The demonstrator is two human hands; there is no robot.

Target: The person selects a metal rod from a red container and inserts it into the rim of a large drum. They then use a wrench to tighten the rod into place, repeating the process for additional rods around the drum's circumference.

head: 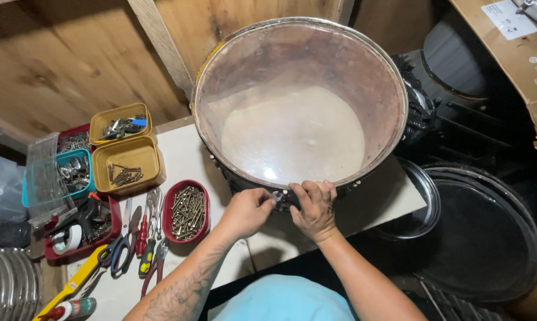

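Two hands meet at the near rim of the drum [298,119], and that is where all our work sits right now. The drum stands on the pale bench [185,160] with its clear head facing up, so we look straight through to the lighter skin at the bottom. Our left hand [244,211] pinches a small shiny metal fitting [277,196] between thumb and fingertips, closed narrowly on it against the dark shell just under the hoop. Our right hand [314,208] is curled tight over the hoop edge right beside it, bracing the drum; we cannot tell whether it holds anything small of its own, since the fingers hide what is beneath them.

We judge the job to be partly done: the head and hoop are seated, and several small fittings show along the near-left side of the shell. This one fitting is in hand and appears unfinished. The far side of the rim is out of sight, so how many remain there is unclear.

The red tray of screws [188,212], the pliers and screwdrivers [146,238] and the yellow tubs [128,163] lie untouched to our left.
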